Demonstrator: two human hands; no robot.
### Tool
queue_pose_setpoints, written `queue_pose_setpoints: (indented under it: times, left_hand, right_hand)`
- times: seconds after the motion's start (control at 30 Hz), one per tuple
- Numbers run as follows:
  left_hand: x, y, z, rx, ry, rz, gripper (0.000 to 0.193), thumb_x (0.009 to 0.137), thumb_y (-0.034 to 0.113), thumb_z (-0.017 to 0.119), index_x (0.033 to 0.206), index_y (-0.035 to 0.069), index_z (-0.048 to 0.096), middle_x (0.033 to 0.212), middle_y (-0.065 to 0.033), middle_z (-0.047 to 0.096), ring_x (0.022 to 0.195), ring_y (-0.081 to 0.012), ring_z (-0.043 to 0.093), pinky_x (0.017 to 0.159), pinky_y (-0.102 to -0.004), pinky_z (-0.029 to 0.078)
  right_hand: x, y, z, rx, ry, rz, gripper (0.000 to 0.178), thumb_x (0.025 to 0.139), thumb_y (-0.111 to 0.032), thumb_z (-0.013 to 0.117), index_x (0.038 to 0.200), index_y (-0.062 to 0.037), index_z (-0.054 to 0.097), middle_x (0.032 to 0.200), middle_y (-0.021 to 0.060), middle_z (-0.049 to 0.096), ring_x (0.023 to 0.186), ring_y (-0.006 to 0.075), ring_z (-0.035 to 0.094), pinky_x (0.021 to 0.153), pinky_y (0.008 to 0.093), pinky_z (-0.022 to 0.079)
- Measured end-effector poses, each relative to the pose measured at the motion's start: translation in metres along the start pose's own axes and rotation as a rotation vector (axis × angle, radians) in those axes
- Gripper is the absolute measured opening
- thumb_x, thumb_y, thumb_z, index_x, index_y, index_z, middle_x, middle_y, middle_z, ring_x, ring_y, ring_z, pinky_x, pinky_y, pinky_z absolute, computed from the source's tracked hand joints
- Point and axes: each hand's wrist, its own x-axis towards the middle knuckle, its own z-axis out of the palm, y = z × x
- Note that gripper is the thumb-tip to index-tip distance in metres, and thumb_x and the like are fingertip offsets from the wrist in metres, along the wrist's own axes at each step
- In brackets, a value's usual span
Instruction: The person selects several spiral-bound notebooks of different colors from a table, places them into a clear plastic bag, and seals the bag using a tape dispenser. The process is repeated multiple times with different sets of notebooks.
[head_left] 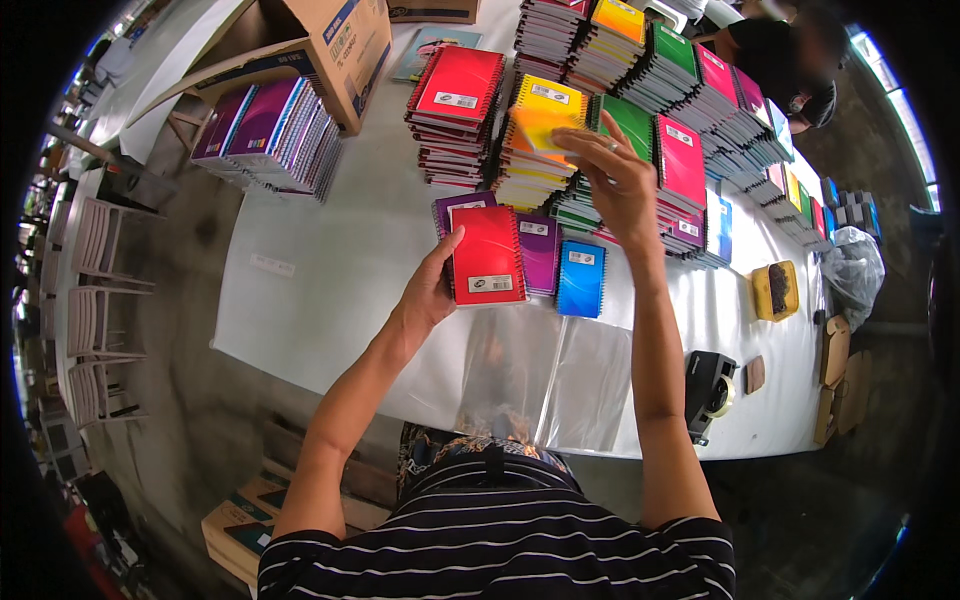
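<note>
Head view: we hold a red notebook [489, 250] in our left hand [432, 285], the thumb lying over its left edge and the other fingers out of sight behind it. Its cover faces up, with the spiral binding along the right side. Our right hand [612, 170] pinches a yellow notebook [537, 128] by its right end, just above the yellow stack [550, 95]; the cover is blurred and sits tilted, and we cannot tell whether it touches the pile below. A ring shows on one finger.

Close behind the red notebook we have two purple ones: the left purple notebook [464, 203], partly covered, and the right purple notebook [541, 250]. A blue notebook [581, 280] lies just right of these, near our right forearm.

Farther back on our white table [300, 300], a red stack [460, 85] stands left of the yellow one, and a pinkish-red stack [682, 165] stands to the right. Clear plastic sheets [590, 390] lie at the near edge, in front of us. To their right we see a black tape dispenser [706, 385] and, beyond it, a yellow tray [790, 292]. A cardboard box [355, 60] stands at the far left, behind a purple stack [270, 120].
</note>
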Motion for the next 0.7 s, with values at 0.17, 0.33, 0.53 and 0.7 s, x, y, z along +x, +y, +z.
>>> queue_pose_setpoints:
  times: [0.17,0.33,0.53,0.7]
  left_hand:
    - [0.004,-0.016,0.003,0.036,-0.282,-0.014,0.073,0.091,0.06,0.051,0.14,0.008,0.04,0.135,-0.0104,0.052,0.12,-0.0216,0.055,0.099,-0.0386,0.049]
    - [0.0,-0.018,-0.003,0.127,-0.467,-0.059,0.083,0.083,0.065,0.057,0.14,0.008,0.04,0.133,-0.0111,0.054,0.119,-0.0223,0.056,0.098,-0.0377,0.05]
    - [-0.005,-0.029,0.028,0.172,-0.24,-0.099,0.067,0.08,0.034,0.077,0.132,0.003,0.047,0.123,-0.012,0.06,0.113,-0.0223,0.06,0.094,-0.0353,0.052]
    - [0.023,-0.041,0.036,0.177,-0.208,-0.061,0.066,0.08,0.033,0.078,0.131,0.004,0.048,0.119,-0.0104,0.062,0.109,-0.0203,0.062,0.094,-0.0335,0.052]
  right_hand:
    - [0.007,-0.026,-0.025,0.62,-0.446,-0.136,0.02,0.072,0.002,0.063,0.086,-0.0075,0.074,0.099,0.0046,0.072,0.113,0.0263,0.059,0.112,0.0482,0.029]
    - [-0.023,-0.014,0.008,0.522,-0.471,0.0,0.027,0.07,0.01,0.061,0.089,-0.0052,0.073,0.112,0.0064,0.069,0.116,0.0274,0.057,0.104,0.0398,0.041]
    - [-0.057,0.037,-0.023,-0.637,0.092,0.214,0.037,0.077,0.006,0.061,0.11,-0.0077,0.069,0.123,0.0099,0.064,0.122,0.0242,0.056,0.107,0.0426,0.04]
    - [-0.071,0.043,-0.041,-0.506,0.137,0.088,0.039,0.076,0.007,0.062,0.112,-0.007,0.067,0.116,0.009,0.068,0.111,0.0244,0.063,0.111,0.0461,0.036]
